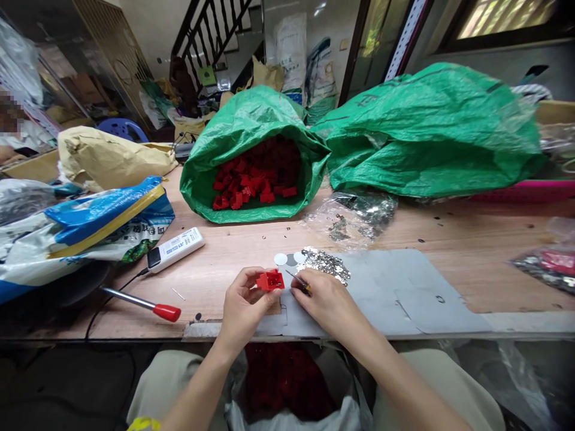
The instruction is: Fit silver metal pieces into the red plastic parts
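Note:
My left hand (245, 305) is closed around a small red plastic housing (270, 280), its open side facing up and small metal bits showing inside. Close by on the right, my right hand (323, 296) pinches a thin tool with a yellow and black handle (306, 288), perhaps tweezers or a small screwdriver. The tool's metal tip points left toward the housing, apart from it by a small gap. Just beyond my right hand lies a pile of small shiny metal pieces (326, 263) on a grey mat (381, 293).
A green woven sack (251, 114) holds many red housings; a second green sack (431, 131) lies to its right. Clear bags of metal parts (354, 218) sit in front. At left are a white power bank (176, 249) and a red-tipped lever (166, 312). More red pieces (287, 383) fill a bag on my lap.

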Available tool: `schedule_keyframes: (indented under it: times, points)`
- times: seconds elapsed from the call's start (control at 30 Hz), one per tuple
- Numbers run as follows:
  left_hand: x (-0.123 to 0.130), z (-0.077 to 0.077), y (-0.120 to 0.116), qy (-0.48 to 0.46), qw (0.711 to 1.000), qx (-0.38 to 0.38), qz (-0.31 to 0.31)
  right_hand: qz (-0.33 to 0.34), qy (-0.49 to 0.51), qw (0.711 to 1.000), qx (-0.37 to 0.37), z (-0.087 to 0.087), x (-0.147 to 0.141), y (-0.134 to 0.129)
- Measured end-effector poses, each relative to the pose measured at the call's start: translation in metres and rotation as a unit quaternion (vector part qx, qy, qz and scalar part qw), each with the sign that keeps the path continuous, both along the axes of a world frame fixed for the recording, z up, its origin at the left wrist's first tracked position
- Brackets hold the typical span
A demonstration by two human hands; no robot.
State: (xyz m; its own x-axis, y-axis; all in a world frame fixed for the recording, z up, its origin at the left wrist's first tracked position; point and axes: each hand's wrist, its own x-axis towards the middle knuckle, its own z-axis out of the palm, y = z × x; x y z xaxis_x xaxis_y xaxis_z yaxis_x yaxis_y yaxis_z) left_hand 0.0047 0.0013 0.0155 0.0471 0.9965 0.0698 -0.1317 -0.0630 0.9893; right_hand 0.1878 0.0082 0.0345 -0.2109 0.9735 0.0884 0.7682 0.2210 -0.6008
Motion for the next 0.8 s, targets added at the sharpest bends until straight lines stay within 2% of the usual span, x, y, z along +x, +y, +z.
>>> schedule_keyframes:
  times: [0.1, 0.23, 0.33, 0.5, 0.67, 0.8]
  points:
    - [0.000, 0.001, -0.001, 0.005, 1.000, 0.000, -0.008, 0.002, 0.127, 0.991, -0.045, 0.005, 0.004, 0.004]
    - [0.000, 0.002, -0.004, 0.009, 0.999, -0.009, -0.042, 0.021, 0.259, 0.960, -0.107, 0.010, 0.011, 0.009]
    - [0.000, 0.001, -0.005, 0.017, 0.997, -0.013, -0.068, 0.032, 0.297, 0.945, -0.136, 0.006, 0.011, 0.009]
    - [-0.001, 0.000, -0.005, 0.022, 0.996, -0.010, -0.088, 0.014, 0.344, 0.927, -0.147, -0.001, 0.009, 0.009]
    - [0.000, 0.000, -0.005, 0.031, 0.993, 0.026, -0.112, 0.010, 0.352, 0.922, -0.159, 0.001, 0.011, 0.008]
    - [0.000, 0.001, -0.004, 0.026, 0.994, -0.003, -0.102, 0.002, 0.351, 0.922, -0.162, 0.000, 0.009, 0.008]
